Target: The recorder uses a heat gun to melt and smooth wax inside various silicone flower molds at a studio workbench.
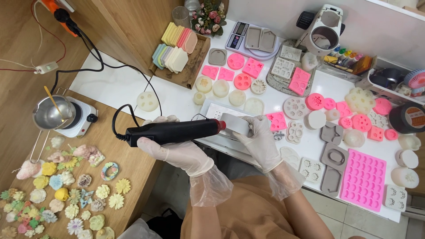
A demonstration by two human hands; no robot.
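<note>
My left hand (177,152), in a clear glove, grips a black heat gun (172,131) with a red collar and a black cord. The gun lies level and its nozzle points right at a white mould (235,123). My gloved right hand (261,141) holds that mould by its right end, just above a white tray (212,109) on the white table (115,84).
Pink, white and grey silicone moulds (363,177) crowd the table to the right. A metal pot (52,113) sits on a small hotplate at left, above a wooden surface (133,168) holding several pastel wax flowers (57,194). A scale (248,37) and coloured wax slabs (177,44) stand at the back.
</note>
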